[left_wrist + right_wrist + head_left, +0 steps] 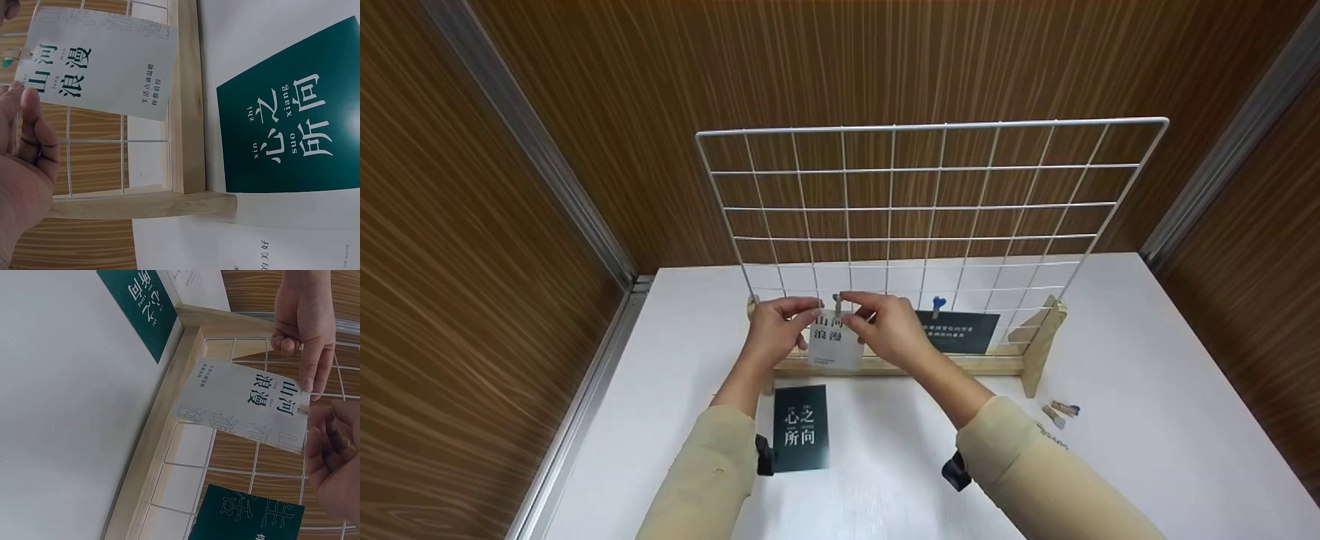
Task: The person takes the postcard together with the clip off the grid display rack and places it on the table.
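A white card (834,349) with dark green characters hangs against the white wire grid (68,147), under a small wooden clothespin (838,306) with a green heart. My left hand (780,334) pinches the card's upper left corner between thumb and finger. Near the upper right corner is my right hand (889,330), thumb and index finger apart; in the left wrist view its fingertips (10,8) stand clear of the clothespin. Farther right, a dark green card (960,334) hangs from a clothespin with a blue heart (938,306).
Another dark green card (801,431) lies on the white table (877,465) in front of the grid's wooden stand (1041,349). Loose clothespins (1061,411) lie right of the stand. Part of a white card (281,253) shows in the left wrist view. Wood-grain panels (885,67) enclose the table.
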Demonstrator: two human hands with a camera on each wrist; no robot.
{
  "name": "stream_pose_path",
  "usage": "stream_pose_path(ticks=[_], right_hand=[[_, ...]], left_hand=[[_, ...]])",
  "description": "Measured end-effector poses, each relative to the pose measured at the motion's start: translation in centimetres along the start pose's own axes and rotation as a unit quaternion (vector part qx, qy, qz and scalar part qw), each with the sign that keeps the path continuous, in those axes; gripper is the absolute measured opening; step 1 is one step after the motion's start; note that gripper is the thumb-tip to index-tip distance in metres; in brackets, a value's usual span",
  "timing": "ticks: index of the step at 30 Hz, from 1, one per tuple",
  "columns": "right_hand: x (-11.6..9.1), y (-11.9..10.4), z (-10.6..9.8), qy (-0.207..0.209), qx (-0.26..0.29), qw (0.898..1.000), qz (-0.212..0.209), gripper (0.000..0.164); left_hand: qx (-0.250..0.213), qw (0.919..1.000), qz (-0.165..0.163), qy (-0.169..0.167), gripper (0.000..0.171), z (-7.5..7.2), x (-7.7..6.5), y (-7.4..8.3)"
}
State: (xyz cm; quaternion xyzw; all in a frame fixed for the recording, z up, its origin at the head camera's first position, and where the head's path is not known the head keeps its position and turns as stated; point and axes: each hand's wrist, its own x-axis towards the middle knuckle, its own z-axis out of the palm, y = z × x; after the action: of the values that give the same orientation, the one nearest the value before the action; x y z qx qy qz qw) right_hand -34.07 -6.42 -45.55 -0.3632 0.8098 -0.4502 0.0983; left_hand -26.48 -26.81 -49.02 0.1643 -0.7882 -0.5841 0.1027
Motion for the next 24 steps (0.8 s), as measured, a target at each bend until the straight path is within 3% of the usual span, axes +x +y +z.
stream_pose_path(ticks=[12,24], right_hand=[[0.13,-0.13,0.45,0.01,-0.095,0.995,-0.034,0.041],[0.68,-0.48,0.69,-0.013,-0.144,0.989,-0.021,0.041]], left_hand=[[0.01,0.9999,0.001,0.006,0.019,0.01,0.15,-0.09],[0.005,1.0,-0.003,0.001,0.02,-0.12,0.28,-0.1]])
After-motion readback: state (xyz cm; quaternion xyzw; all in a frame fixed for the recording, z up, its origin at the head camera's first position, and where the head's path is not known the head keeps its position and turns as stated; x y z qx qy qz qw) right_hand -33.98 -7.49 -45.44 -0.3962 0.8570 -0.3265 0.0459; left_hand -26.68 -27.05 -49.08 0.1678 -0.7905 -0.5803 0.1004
